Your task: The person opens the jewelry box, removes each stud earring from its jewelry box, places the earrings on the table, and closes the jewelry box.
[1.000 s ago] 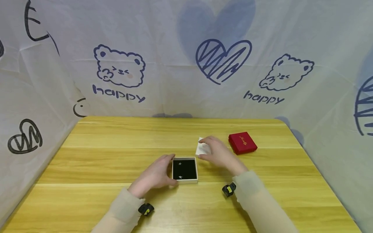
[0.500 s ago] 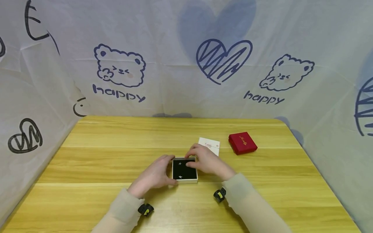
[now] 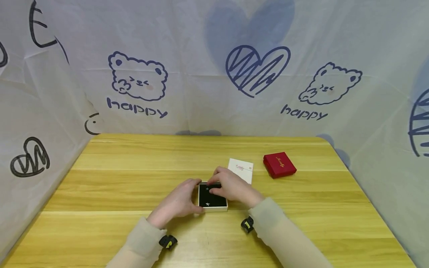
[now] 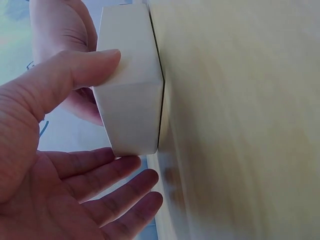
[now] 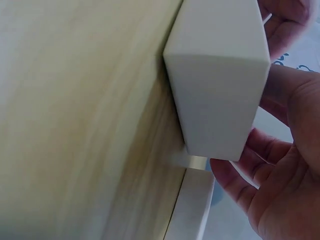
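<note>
Gripping the white box [image 3: 215, 209] midway across the surface [image 3: 100, 223] with the left hand [image 3: 177, 200], by near wall and far left corner. Holding the right hand [image 3: 230, 186] over the black pad [image 3: 218, 202] beside the far star [image 3: 207, 188], with curved fingers; cannot tell whether pinching anything. Best, presumably, to brace the box lightly and not brush the near star [image 3: 207, 204].

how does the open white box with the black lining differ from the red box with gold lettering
The open white square box shows a black insert with two star-shaped pieces; the red square box with gold lettering shows only its top and sides. The white box lines up roughly with the table's front-back direction, while the red box is turned at an angle. Both rest on the wooden table.
</note>
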The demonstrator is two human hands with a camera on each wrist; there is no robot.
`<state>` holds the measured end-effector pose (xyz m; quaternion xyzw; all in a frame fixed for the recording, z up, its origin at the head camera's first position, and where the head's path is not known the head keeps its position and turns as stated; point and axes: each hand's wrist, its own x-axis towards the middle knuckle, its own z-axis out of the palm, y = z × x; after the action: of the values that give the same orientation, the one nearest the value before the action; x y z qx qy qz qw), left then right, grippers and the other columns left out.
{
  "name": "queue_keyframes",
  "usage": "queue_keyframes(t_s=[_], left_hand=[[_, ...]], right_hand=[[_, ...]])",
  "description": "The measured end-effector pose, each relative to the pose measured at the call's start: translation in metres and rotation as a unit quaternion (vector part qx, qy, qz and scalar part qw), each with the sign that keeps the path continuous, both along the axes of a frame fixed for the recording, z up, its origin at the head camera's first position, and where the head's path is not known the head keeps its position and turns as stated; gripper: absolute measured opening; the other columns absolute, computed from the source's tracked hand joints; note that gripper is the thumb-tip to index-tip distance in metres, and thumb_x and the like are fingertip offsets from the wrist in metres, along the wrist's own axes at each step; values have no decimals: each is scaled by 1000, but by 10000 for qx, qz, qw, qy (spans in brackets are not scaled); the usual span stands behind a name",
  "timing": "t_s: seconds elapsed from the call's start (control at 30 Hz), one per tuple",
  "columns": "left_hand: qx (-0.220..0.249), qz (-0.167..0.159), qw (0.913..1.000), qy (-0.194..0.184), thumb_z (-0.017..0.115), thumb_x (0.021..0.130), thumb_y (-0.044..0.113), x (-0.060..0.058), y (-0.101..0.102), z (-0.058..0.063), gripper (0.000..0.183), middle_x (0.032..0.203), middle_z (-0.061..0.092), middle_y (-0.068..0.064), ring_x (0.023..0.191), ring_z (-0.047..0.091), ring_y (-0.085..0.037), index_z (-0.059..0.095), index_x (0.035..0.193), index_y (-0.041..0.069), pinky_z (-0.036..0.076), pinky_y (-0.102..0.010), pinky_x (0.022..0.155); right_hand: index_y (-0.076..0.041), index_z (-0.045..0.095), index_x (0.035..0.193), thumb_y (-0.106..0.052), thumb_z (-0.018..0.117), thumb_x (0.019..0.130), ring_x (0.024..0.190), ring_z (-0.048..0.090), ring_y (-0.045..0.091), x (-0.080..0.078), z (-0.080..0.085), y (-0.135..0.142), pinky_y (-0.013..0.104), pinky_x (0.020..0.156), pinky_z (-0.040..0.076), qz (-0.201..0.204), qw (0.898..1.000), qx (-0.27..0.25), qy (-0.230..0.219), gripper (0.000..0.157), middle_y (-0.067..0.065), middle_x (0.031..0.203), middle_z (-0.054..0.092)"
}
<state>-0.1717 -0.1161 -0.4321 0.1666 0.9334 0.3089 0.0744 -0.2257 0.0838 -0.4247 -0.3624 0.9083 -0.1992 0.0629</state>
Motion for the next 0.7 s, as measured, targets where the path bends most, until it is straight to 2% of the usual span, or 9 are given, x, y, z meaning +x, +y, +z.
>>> queue_keyframes(t_s=[0.33, 0.7], left_hand=[[30, -40, 10000, -38, 90, 68, 24, 0, 0, -1, 89, 135, 52, -20, 122, 52, -34, 47, 140, -5, 41, -48, 103], [40, -4, 10000, -78, 90, 69, 25, -1, 0, -1, 88, 135, 52, -19, 123, 51, -33, 47, 140, -4, 42, -47, 103]], right_hand=[[-15, 75, 114, -23, 72, 91, 90, 54, 13, 3, -3, -3, 29, 82, 48, -115, 9997, 172, -131, 25, -2, 102, 57], [-15, 77, 107, -20, 71, 91, 87, 54, 12, 1, -7, -7, 28, 80, 49, -177, 9997, 169, 84, 18, -3, 98, 59]])
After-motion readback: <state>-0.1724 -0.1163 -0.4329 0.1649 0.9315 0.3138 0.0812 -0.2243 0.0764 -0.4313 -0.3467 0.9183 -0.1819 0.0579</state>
